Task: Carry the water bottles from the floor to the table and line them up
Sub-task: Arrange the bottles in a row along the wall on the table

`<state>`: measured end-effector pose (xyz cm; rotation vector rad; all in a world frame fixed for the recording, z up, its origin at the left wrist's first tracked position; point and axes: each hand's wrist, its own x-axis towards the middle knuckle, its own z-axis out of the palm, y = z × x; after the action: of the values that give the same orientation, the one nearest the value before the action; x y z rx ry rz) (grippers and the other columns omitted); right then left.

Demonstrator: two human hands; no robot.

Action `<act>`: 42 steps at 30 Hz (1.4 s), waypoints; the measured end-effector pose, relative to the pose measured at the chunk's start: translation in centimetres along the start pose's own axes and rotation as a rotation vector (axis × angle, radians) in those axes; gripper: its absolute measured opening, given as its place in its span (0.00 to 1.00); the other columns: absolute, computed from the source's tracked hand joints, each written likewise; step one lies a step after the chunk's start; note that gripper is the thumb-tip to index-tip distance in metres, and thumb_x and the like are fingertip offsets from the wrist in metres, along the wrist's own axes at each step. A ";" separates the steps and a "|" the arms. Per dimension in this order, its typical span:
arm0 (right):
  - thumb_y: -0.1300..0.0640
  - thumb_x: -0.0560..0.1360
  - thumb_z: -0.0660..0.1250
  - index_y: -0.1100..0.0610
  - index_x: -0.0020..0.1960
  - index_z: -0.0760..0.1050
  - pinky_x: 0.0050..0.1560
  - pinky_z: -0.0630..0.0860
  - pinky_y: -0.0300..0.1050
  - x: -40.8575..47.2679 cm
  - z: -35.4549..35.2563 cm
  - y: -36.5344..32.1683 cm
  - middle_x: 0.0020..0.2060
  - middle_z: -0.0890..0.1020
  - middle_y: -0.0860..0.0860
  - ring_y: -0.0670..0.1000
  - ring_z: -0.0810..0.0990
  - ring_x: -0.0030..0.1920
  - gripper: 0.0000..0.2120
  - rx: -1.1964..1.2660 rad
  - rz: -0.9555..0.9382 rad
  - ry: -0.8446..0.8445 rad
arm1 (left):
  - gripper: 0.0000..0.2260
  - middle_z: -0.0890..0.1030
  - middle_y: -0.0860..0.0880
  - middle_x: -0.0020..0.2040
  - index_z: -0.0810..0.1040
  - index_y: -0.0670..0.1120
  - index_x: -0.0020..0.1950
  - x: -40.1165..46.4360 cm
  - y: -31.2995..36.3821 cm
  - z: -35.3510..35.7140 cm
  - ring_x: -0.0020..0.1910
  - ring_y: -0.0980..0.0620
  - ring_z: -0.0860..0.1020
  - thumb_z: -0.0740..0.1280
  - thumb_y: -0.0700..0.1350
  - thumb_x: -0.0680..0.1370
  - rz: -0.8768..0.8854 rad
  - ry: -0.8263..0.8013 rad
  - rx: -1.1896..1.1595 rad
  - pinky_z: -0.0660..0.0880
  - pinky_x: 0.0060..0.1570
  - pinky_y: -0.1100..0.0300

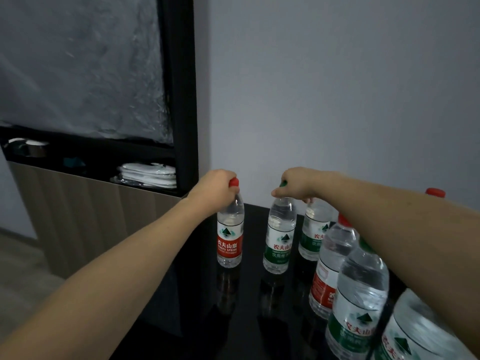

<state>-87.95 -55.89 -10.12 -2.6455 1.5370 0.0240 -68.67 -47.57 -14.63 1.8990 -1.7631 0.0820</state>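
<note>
Black table (pixel 249 320): six bottles; hands grip two by caps.

My left hand (pixel 217 187) tops one bottle (pixel 230 237) on the table (pixel 249 307); right of it, my right hand (pixel 293 184) tops another bottle (pixel 279 242), more bottles (pixel 358 294) beyond.

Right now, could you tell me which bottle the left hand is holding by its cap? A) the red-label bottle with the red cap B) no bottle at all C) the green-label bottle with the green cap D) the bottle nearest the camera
A: the left hand grips the red cap of the red-label bottle, which stands on the dark table, while the right hand holds the green-label bottle.
</note>
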 end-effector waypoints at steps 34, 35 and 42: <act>0.49 0.74 0.64 0.58 0.35 0.72 0.47 0.81 0.52 32.4 -1.0 -6.9 0.38 0.83 0.59 0.60 0.82 0.40 0.14 0.320 0.056 0.138 | 0.18 0.82 0.43 0.57 0.77 0.45 0.66 27.1 -18.4 7.0 0.54 0.44 0.80 0.71 0.44 0.77 -0.079 0.102 -0.190 0.77 0.57 0.50; 0.49 0.74 0.63 0.58 0.35 0.72 0.45 0.81 0.52 32.5 -0.8 -6.9 0.38 0.82 0.59 0.61 0.82 0.39 0.15 0.315 0.051 0.146 | 0.17 0.82 0.44 0.56 0.77 0.45 0.66 27.0 -18.3 7.2 0.53 0.45 0.80 0.70 0.43 0.77 -0.071 0.108 -0.201 0.77 0.57 0.50; 0.47 0.78 0.60 0.59 0.36 0.70 0.47 0.80 0.53 32.5 -0.5 -7.8 0.39 0.82 0.60 0.62 0.82 0.42 0.18 0.283 0.002 0.193 | 0.14 0.82 0.44 0.53 0.77 0.45 0.63 27.3 -18.6 7.6 0.51 0.45 0.80 0.70 0.43 0.77 -0.034 0.113 -0.205 0.77 0.53 0.48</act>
<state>-65.14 -80.23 -10.91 -2.4794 1.4679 -0.4273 -49.77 -75.58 -16.63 1.7425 -1.5988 -0.0036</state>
